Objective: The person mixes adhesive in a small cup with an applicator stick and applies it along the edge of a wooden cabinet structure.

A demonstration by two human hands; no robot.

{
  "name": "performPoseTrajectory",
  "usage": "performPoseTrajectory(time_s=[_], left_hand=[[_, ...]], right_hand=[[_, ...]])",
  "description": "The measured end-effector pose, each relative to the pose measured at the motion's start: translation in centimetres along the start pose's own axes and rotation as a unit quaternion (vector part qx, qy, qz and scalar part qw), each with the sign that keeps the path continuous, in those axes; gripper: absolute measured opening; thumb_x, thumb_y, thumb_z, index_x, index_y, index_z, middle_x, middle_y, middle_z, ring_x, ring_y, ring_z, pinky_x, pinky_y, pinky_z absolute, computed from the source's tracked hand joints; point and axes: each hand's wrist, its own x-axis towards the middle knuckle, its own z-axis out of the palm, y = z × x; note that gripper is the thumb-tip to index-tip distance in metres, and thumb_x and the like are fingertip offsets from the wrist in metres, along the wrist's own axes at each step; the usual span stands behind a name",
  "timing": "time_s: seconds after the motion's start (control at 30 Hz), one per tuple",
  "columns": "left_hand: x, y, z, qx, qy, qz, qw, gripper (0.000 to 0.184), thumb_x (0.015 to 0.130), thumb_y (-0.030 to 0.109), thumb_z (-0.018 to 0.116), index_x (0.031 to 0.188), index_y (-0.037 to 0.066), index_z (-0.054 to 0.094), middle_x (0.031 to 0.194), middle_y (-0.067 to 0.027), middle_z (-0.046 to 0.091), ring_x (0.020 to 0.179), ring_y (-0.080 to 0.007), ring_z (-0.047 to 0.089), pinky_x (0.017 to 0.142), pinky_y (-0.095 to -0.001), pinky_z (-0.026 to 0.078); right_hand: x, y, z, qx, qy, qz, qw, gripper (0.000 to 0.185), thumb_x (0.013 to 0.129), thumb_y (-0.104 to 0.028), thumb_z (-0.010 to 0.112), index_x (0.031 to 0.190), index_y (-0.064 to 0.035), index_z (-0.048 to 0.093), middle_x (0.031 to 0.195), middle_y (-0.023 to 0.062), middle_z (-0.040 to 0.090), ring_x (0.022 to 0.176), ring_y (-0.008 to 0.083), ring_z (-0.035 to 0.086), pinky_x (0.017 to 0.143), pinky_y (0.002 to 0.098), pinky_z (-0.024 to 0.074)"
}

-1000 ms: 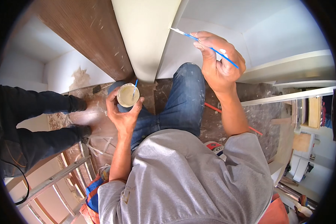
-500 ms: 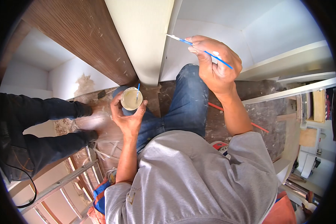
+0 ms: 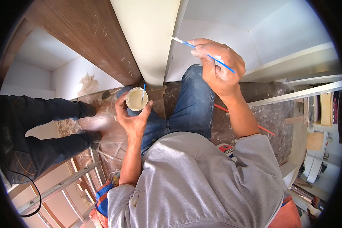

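Note:
In my right hand [image 3: 222,64] is a thin blue paintbrush [image 3: 189,44], pinched between thumb and fingers. Its pale, paint-coated tip is at the right edge of a cream-coloured panel [image 3: 150,34], touching or very close to it. My left hand [image 3: 133,117] is wrapped round a small round cup of cream paint [image 3: 135,102], held above my knee. A second thin blue stick [image 3: 144,89] stands in the paint, leaning on the rim; its lower end is hidden. White smears show on my right fingers.
A brown wood-grain panel [image 3: 87,34] adjoins the cream one. Another person's legs in dark trousers [image 3: 57,112] stand at left, near a metal ladder [image 3: 60,186]. A red rod [image 3: 265,130] lies on the stained floor at right. White boards [image 3: 300,89] are beyond it.
The view has shifted slightly, so most things sit a little further right. My right hand and the brush tip stay near the same panel edge. Both grips are unchanged.

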Motion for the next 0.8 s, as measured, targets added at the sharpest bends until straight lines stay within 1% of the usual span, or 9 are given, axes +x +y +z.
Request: performPoseTrajectory(time_s=[0.07, 0.23, 0.4, 0.47, 0.57, 0.67, 0.77, 0.8], left_hand=[[0.1, 0.1, 0.0, 0.002, -0.003, 0.004, 1.000, 0.073, 0.073, 0.023, 0.101, 0.131, 0.003, 0.060, 0.124, -0.0130, 0.068, 0.115, -0.0235, 0.067, 0.105, -0.0403, 0.051], [0.0, -0.1, -0.2, 0.006, -0.002, 0.000, 1.000, 0.074, 0.073, 0.023, 0.101, 0.131, 0.003, 0.060, 0.125, -0.0133, 0.068, 0.117, -0.0240, 0.066, 0.106, -0.0407, 0.050], [-0.1, -0.3, -0.2, 0.005, -0.001, -0.001, 1.000, 0.074, 0.073, 0.021, 0.101, 0.131, 0.003, 0.060, 0.125, -0.0135, 0.068, 0.117, -0.0243, 0.066, 0.105, -0.0407, 0.051], [0.0, -0.4, -0.2, 0.002, 0.001, 0.008, 1.000, 0.073, 0.073, 0.020, 0.101, 0.131, 0.003, 0.060, 0.126, -0.0135, 0.068, 0.116, -0.0245, 0.067, 0.105, -0.0406, 0.051], [0.1, 0.0, 0.0, 0.021, 0.003, 0.011, 1.000, 0.071, 0.073, 0.017, 0.100, 0.130, 0.004, 0.060, 0.125, -0.0134, 0.068, 0.116, -0.0240, 0.067, 0.103, -0.0401, 0.053], [0.5, 0.7, 0.3, 0.023, -0.001, 0.015, 1.000, 0.070, 0.072, 0.016, 0.100, 0.129, 0.004, 0.060, 0.125, -0.0127, 0.069, 0.114, -0.0229, 0.068, 0.100, -0.0387, 0.054], [0.7, 0.5, 0.6, 0.026, 0.005, 0.021, 0.999, 0.069, 0.071, 0.015, 0.099, 0.127, 0.005, 0.061, 0.125, -0.0120, 0.071, 0.110, -0.0213, 0.068, 0.093, -0.0358, 0.055], [1.0, 1.0, 0.6, 0.065, 0.007, 0.048, 0.997, 0.066, 0.068, 0.015, 0.098, 0.124, 0.005, 0.063, 0.124, -0.0104, 0.072, 0.107, -0.0195, 0.068, 0.087, -0.0331, 0.054]], right_hand=[[0.0, -0.1, 0.1, -0.017, -0.010, 0.002, 1.000, 0.032, 0.079, 0.007, 0.081, 0.103, -0.0105, 0.070, 0.092, 0.0036, 0.082, 0.074, 0.0183, 0.077, 0.062, 0.0267, 0.0560], [1.3, 0.6, 0.3, -0.014, 0.035, -0.025, 0.999, 0.028, 0.080, 0.006, 0.082, 0.101, -0.0103, 0.071, 0.093, 0.0041, 0.083, 0.072, 0.0175, 0.076, 0.063, 0.0257, 0.0554], [1.6, 0.3, 0.0, 0.008, 0.055, -0.022, 0.998, 0.026, 0.082, 0.006, 0.081, 0.100, -0.0094, 0.072, 0.093, 0.0061, 0.083, 0.072, 0.0170, 0.076, 0.062, 0.0248, 0.0547], [1.0, -0.2, -0.1, 0.020, 0.042, -0.004, 0.999, 0.025, 0.083, 0.005, 0.081, 0.101, -0.0087, 0.072, 0.092, 0.0065, 0.083, 0.071, 0.0169, 0.076, 0.061, 0.0245, 0.0544], [0.3, -0.3, 0.1, 0.029, 0.015, 0.015, 0.999, 0.020, 0.087, 0.006, 0.080, 0.101, -0.0054, 0.071, 0.094, 0.0109, 0.082, 0.075, 0.0178, 0.078, 0.064, 0.0264, 0.0585], [0.2, -1.6, 0.3, 0.152, 0.046, 0.132, 0.978, 0.016, 0.092, 0.010, 0.075, 0.102, -0.0016, 0.069, 0.097, 0.0169, 0.081, 0.081, 0.0199, 0.080, 0.072, 0.0314, 0.0633], [0.7, -2.9, -0.1, 0.150, 0.018, 0.163, 0.975, 0.016, 0.095, 0.013, 0.069, 0.104, 0.0011, 0.068, 0.098, 0.0216, 0.080, 0.086, 0.0249, 0.081, 0.075, 0.0349, 0.0651], [1.5, -2.9, -0.5, 0.151, -0.006, 0.138, 0.979, 0.017, 0.094, 0.014, 0.068, 0.105, 0.0014, 0.067, 0.097, 0.0216, 0.080, 0.085, 0.0261, 0.081, 0.074, 0.0345, 0.0649]])
